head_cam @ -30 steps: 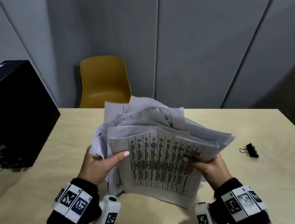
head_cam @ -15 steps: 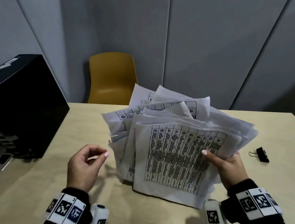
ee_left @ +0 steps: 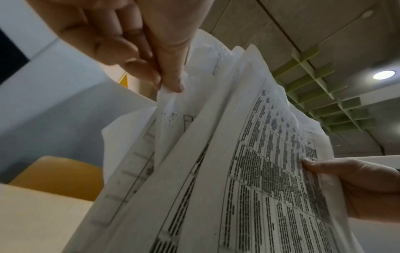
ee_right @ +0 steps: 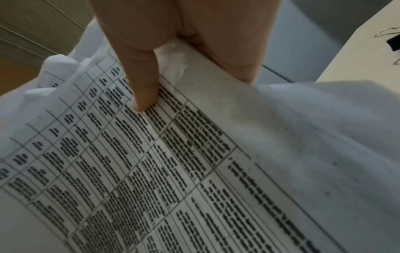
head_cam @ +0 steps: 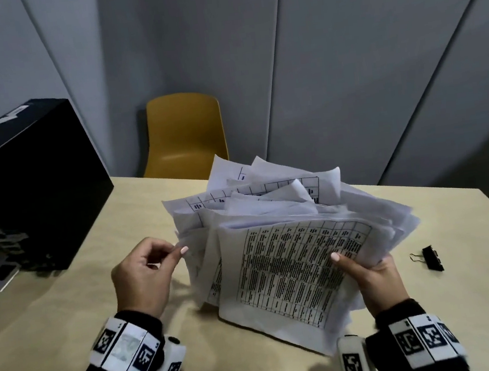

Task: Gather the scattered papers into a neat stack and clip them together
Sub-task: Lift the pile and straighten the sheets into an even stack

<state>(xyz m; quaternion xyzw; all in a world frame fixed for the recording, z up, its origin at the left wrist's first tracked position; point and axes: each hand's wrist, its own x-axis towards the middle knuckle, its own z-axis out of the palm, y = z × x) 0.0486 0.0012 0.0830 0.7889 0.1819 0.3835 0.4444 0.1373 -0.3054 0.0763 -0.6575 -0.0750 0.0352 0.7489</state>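
Papers, printed tables, are sitting as a loose, fanned, uneven bundle standing edge-down on the wooden table. Right hand is gripping the bundle's right edge, thumb pressing on the top sheet, other fingers wrapping behind. Left hand is pinching one sheet's corner at the bundle's left edge between thumb and fingertips. Black binder clip is lying on the table just right of the right hand, untouched. Black box and yellow chair are sitting beyond the left fingers.
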